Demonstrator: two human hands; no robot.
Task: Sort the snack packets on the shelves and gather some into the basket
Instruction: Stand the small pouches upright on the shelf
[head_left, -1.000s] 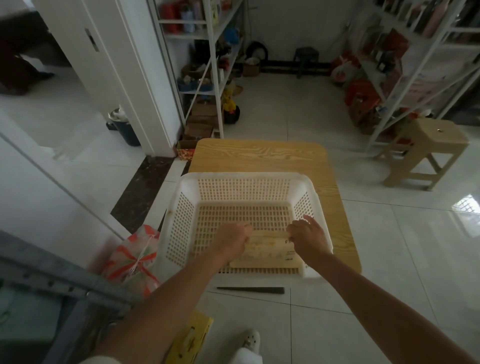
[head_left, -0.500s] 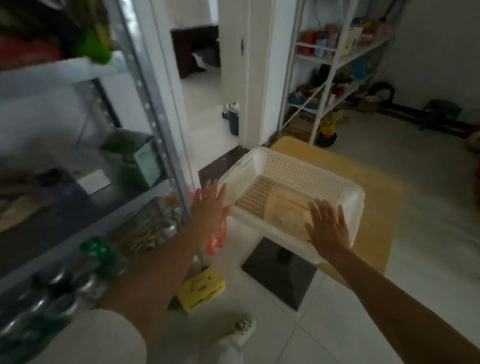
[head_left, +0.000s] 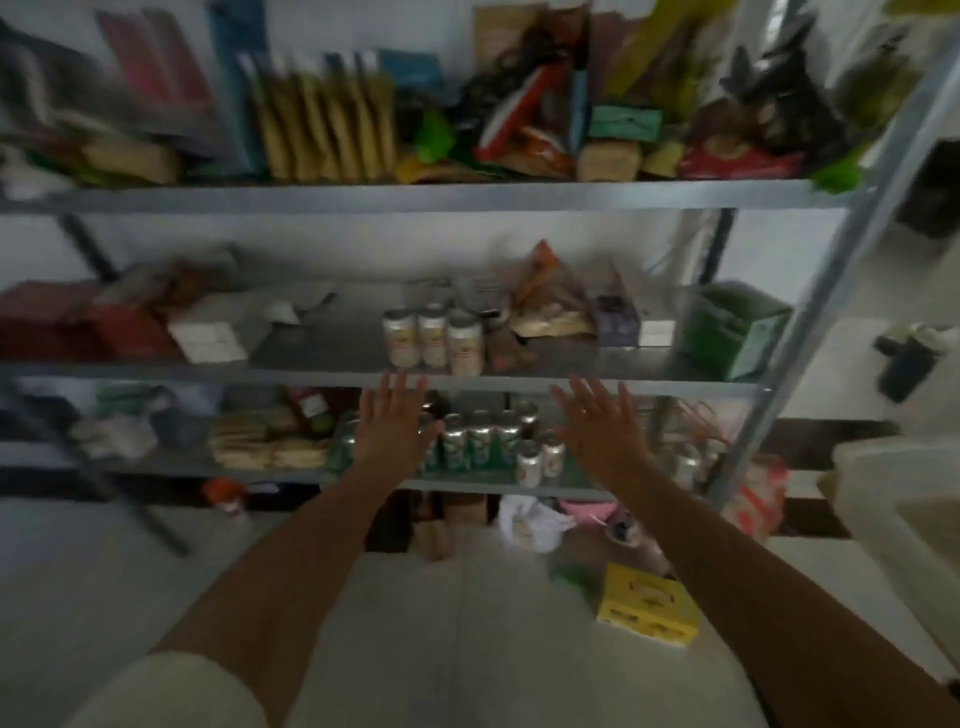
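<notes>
Head view, heavy motion blur.

Both hands are raised in front of the grey metal shelving unit (head_left: 415, 196). The left hand (head_left: 392, 426) and the right hand (head_left: 597, 431) are seen flat, fingers straight and spread, palms toward the shelves. Nothing is held by either.

Snack packets are noted in three places:
- A heap of crumpled tan and orange snack packets (head_left: 545, 312) lies on the middle shelf, above and beyond the hands. It is set between them but nearer the right hand. No clear long axis can be made out.
- A row of tall tan packets (head_left: 322, 119) stands upright on the top shelf, well above the left hand.
- A stack of flat tan packets (head_left: 265, 441) lies on the lower shelf, to the left of the left hand.

Three pale labelled jars (head_left: 431, 338) stand on the middle shelf just above the left fingertips. Green drink cans (head_left: 483, 441) are seen between the hands on the lower shelf.

A white plastic shape (head_left: 893, 499) at the right edge is judged to be the basket, well apart from both hands. Its contents cannot be seen.

Judgement: the crumpled heap is likely the closest reach, up and forward for the right hand. The jars beside it could be knocked.
</notes>
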